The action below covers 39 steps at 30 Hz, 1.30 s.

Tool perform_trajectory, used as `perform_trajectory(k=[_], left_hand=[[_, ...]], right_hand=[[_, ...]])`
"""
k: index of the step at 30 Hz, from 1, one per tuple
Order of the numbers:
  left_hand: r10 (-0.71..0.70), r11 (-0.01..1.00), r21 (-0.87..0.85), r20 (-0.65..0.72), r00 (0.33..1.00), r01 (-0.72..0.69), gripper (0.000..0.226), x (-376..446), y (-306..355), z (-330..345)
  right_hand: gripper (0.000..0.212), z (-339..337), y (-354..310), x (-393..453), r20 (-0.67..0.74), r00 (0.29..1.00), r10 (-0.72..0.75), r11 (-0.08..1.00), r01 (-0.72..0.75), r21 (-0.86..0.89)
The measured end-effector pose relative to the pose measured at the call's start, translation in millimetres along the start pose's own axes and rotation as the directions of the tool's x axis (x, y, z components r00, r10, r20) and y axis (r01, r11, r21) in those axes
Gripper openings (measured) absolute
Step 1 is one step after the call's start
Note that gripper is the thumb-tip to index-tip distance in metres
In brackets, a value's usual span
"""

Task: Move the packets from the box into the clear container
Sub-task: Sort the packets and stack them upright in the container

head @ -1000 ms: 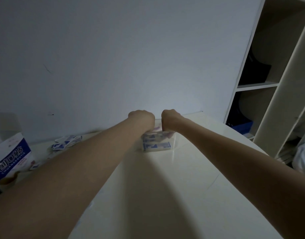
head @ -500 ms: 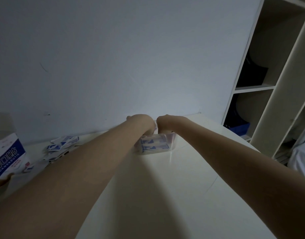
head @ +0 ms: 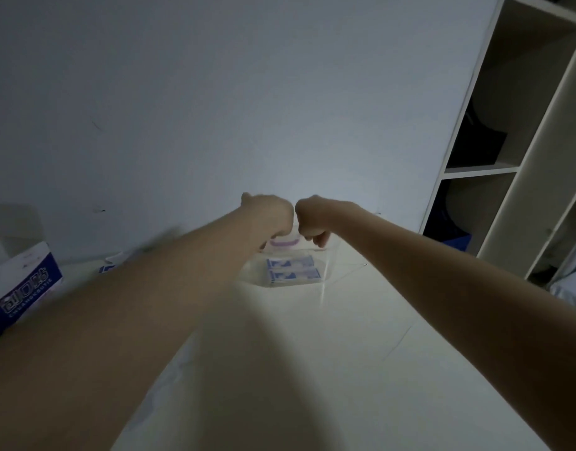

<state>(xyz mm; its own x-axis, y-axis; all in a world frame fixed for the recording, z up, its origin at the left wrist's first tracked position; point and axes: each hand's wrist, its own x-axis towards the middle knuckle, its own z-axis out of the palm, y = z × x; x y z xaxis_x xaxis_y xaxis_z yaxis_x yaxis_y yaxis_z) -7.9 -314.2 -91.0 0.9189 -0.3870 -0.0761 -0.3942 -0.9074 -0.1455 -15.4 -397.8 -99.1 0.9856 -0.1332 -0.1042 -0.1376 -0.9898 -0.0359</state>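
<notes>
The clear container (head: 333, 266) stands on the white table, far centre, with blue-and-white packets (head: 293, 270) stacked inside. Just above its far rim my left hand (head: 270, 218) and my right hand (head: 314, 222) meet knuckle to knuckle, fingers curled downward. Between them a pale packet with a pink-purple edge (head: 282, 243) shows, pinched at its ends by both hands; most of it is hidden. The blue-and-white box (head: 19, 288) sits at the table's left edge. A few loose packets (head: 108, 267) lie beyond my left forearm, mostly covered by it.
A white wall rises right behind the table (head: 361, 369). An open white shelf unit (head: 507, 170) with dark items stands to the right, past the table's right edge. My forearms' shadow covers the near table.
Both hands have lifted slightly above the container and closed together, so more of the stacked packets show. The view has tilted, so the box sits lower left.
</notes>
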Motion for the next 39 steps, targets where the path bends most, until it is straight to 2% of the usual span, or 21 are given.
perform_trajectory(k=[3,5,7,9,12,14,16,18,20,23,26,27,29,31,34,37,39], left_hand=[[0.042,0.996,-0.071,-0.059,0.997,-0.046,0.021,-10,-21,-13],[0.075,0.989,-0.126,-0.033,0.997,-0.079,0.017,-25,-40,-15],[0.111,0.984,-0.149,0.058,0.992,-0.101,0.013,-42,-61,-8],[0.116,0.989,-0.114,0.167,0.979,-0.098,0.014,-64,-86,4],[0.04,0.999,-0.036,0.33,0.943,-0.03,0.039,-97,-122,20],[-0.083,0.995,-0.011,0.472,0.878,0.1,0.067,-125,-141,35],[-0.124,0.987,-0.018,0.568,0.814,0.162,0.09,-147,-153,56],[-0.086,0.987,-0.059,0.601,0.794,0.152,0.084,-162,-159,78],[-0.021,0.997,-0.054,0.533,0.846,0.059,0.071,-167,-161,90],[0.087,0.992,-0.117,0.367,0.926,-0.047,0.063,-160,-158,95],[0.232,0.933,-0.32,0.197,0.953,-0.162,0.037,-146,-145,104],[0.273,0.913,-0.348,0.139,0.952,-0.211,0.035,-141,-140,106],[0.32,0.896,-0.344,0.056,0.946,-0.282,0.046,-133,-132,107],[0.318,0.887,-0.355,0.001,0.948,-0.297,0.048,-126,-129,107],[0.286,0.883,-0.387,-0.011,0.958,-0.268,0.031,-123,-132,108],[0.249,0.894,-0.391,0.031,0.968,-0.218,0.026,-125,-142,102],[0.199,0.896,-0.409,0.019,0.98,-0.174,0.023,-125,-145,95]], right_hand=[[0.017,-21,-15,-12,-0.137,0.989,-0.055,0.99,0.072,0.121],[0.02,-26,-32,-25,-0.202,0.972,-0.121,0.966,0.162,0.203],[0.017,-21,-52,-40,-0.19,0.961,-0.203,0.924,0.252,0.289],[0.02,-6,-76,-56,-0.119,0.952,-0.281,0.898,0.304,0.319],[0.033,25,-109,-71,0.006,0.922,-0.388,0.878,0.368,0.307],[0.052,46,-127,-81,0.051,0.884,-0.464,0.85,0.429,0.305],[0.07,67,-142,-90,0.05,0.84,-0.541,0.81,0.503,0.302],[0.078,86,-157,-98,0.067,0.811,-0.581,0.792,0.544,0.276],[0.077,99,-164,-100,0.054,0.799,-0.599,0.787,0.575,0.225],[0.061,95,-149,-98,-0.015,0.795,-0.606,0.763,0.587,0.273],[0.05,89,-117,-91,-0.044,0.837,-0.546,0.798,0.535,0.276],[0.048,88,-105,-87,-0.064,0.851,-0.522,0.809,0.517,0.28],[0.04,86,-85,-80,-0.108,0.859,-0.5,0.813,0.509,0.285],[0.029,81,-67,-75,-0.129,0.87,-0.475,0.808,0.49,0.327],[0.02,73,-50,-74,-0.145,0.905,-0.399,0.804,0.421,0.42],[0.014,72,-46,-75,-0.183,0.919,-0.349,0.841,0.394,0.372],[0.021,71,-47,-74,-0.214,0.913,-0.346,0.835,0.404,0.374]])
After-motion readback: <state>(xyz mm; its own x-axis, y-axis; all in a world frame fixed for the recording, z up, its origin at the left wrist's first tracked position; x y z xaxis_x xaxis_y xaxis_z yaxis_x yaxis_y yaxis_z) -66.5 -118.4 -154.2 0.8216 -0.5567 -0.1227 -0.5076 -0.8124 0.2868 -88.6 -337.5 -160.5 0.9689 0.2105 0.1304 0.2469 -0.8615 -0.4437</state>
